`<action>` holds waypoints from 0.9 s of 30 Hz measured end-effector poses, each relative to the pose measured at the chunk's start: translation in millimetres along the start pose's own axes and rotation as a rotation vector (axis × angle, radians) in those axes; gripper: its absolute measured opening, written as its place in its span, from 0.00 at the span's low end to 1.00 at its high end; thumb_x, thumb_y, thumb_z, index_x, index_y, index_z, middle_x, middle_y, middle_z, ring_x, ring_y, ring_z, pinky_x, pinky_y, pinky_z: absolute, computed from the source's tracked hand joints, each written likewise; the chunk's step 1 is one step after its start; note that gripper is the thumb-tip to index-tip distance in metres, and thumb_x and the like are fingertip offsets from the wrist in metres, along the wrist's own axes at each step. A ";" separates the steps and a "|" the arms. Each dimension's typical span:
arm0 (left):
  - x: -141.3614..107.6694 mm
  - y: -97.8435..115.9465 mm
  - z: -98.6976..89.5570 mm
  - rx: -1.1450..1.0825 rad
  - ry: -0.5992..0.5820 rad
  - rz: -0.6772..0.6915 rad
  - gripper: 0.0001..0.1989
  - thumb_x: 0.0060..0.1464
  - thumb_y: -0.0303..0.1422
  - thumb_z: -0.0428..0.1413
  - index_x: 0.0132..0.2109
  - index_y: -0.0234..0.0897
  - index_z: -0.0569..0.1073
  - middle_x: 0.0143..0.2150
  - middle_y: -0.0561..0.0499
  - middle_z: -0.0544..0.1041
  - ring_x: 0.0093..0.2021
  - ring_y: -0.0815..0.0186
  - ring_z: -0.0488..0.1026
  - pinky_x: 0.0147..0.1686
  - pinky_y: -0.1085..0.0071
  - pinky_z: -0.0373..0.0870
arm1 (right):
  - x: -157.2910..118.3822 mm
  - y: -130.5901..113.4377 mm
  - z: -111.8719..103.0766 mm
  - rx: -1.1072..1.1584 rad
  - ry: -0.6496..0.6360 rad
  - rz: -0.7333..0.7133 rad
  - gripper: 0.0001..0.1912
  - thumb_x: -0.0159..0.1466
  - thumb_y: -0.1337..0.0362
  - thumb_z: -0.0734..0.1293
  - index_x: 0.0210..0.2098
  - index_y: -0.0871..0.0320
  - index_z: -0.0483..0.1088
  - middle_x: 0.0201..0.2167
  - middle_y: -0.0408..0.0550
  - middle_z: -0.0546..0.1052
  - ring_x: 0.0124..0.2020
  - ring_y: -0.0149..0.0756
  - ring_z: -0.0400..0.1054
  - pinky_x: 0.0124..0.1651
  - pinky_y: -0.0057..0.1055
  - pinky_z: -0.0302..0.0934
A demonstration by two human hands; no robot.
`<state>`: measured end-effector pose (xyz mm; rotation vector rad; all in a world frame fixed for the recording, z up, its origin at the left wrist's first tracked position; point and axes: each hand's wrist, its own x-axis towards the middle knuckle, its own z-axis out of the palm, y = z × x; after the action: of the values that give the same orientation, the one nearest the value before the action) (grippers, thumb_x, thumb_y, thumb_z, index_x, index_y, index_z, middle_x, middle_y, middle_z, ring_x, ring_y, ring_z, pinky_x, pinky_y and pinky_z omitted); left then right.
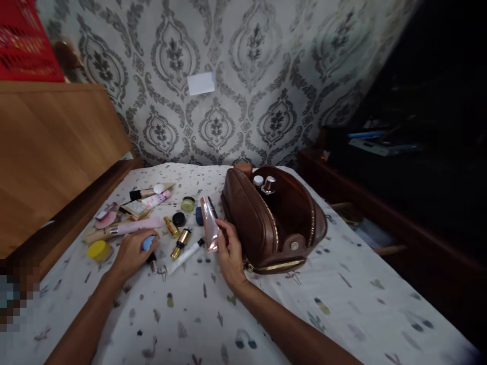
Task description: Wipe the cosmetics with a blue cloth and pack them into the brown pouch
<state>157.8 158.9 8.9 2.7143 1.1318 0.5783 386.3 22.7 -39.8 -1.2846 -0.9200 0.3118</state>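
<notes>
My right hand is closed on a shiny rose-gold tube, held upright beside the brown leather toiletry bag. The bag is unzipped and gapes wide. A white cap and a silvery cap show inside it. In my left hand is a small light-blue object, its kind unclear, pinched above the cosmetics. Near it lie a yellow-lidded jar, a pink tube, a gold-and-black lipstick and a white tube with a black cap.
Farther back are a compact, a greenish jar and a black round lid. All lie on a printed white sheet. A wooden cabinet stands left, with a red basket on top. Patterned wallpaper covers the back.
</notes>
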 end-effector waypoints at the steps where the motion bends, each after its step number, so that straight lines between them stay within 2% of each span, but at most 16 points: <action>1: -0.4 0.6 -0.8 0.020 -0.008 -0.003 0.18 0.58 0.43 0.46 0.35 0.39 0.77 0.36 0.48 0.82 0.36 0.57 0.78 0.38 0.66 0.70 | -0.1 0.7 -0.2 -0.013 0.003 -0.018 0.16 0.70 0.61 0.57 0.52 0.56 0.69 0.52 0.53 0.73 0.54 0.40 0.67 0.61 0.41 0.59; 7: -4.2 4.3 0.5 0.071 -0.018 0.007 0.16 0.59 0.40 0.46 0.37 0.40 0.77 0.38 0.48 0.82 0.39 0.57 0.78 0.39 0.66 0.70 | -1.5 5.7 1.3 -0.061 0.033 -0.085 0.18 0.71 0.60 0.58 0.56 0.56 0.68 0.55 0.54 0.72 0.57 0.41 0.66 0.62 0.44 0.59; 12: -2.9 9.7 9.0 0.041 0.095 0.010 0.15 0.60 0.37 0.47 0.44 0.40 0.77 0.44 0.47 0.82 0.44 0.56 0.77 0.44 0.64 0.71 | -3.5 11.0 2.5 -0.099 0.022 -0.075 0.21 0.71 0.58 0.58 0.60 0.55 0.66 0.58 0.55 0.69 0.61 0.41 0.64 0.64 0.45 0.58; 15: 9.3 23.8 10.5 -0.013 0.119 0.063 0.15 0.60 0.33 0.48 0.49 0.39 0.75 0.48 0.46 0.80 0.48 0.57 0.76 0.49 0.63 0.70 | -4.5 14.5 2.3 -0.120 0.016 -0.058 0.22 0.70 0.57 0.59 0.62 0.55 0.65 0.59 0.56 0.68 0.62 0.43 0.63 0.65 0.47 0.57; 18: 32.6 45.7 12.6 0.004 0.060 0.126 0.19 0.57 0.29 0.49 0.54 0.40 0.73 0.51 0.47 0.78 0.51 0.56 0.74 0.50 0.62 0.71 | -4.8 15.9 1.9 -0.141 0.008 -0.051 0.23 0.70 0.58 0.59 0.62 0.55 0.65 0.60 0.56 0.68 0.63 0.45 0.62 0.65 0.48 0.57; 23: 78.6 79.7 28.8 0.038 -0.158 0.252 0.36 0.48 0.21 0.53 0.65 0.43 0.63 0.66 0.46 0.66 0.65 0.56 0.63 0.57 0.62 0.68 | -4.9 14.4 1.2 -0.158 -0.005 -0.091 0.23 0.71 0.59 0.57 0.63 0.55 0.64 0.61 0.57 0.67 0.63 0.45 0.62 0.65 0.48 0.57; 25: 91.7 87.5 36.2 0.049 -0.249 0.286 0.38 0.47 0.21 0.54 0.66 0.42 0.60 0.67 0.46 0.65 0.65 0.57 0.62 0.59 0.62 0.66 | -4.9 14.2 1.0 -0.159 -0.008 -0.098 0.23 0.71 0.59 0.57 0.64 0.55 0.64 0.61 0.57 0.67 0.63 0.44 0.62 0.65 0.47 0.57; 27: 99.1 91.4 41.0 0.068 -0.289 0.289 0.36 0.48 0.24 0.55 0.66 0.40 0.61 0.63 0.45 0.69 0.62 0.56 0.66 0.57 0.62 0.68 | -5.1 15.0 0.9 -0.161 -0.009 -0.094 0.23 0.71 0.59 0.57 0.64 0.55 0.63 0.61 0.56 0.67 0.63 0.44 0.62 0.66 0.47 0.57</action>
<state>297.6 165.2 25.5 2.9185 0.7085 0.1694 386.6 24.4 -55.7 -1.3829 -1.0253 0.1729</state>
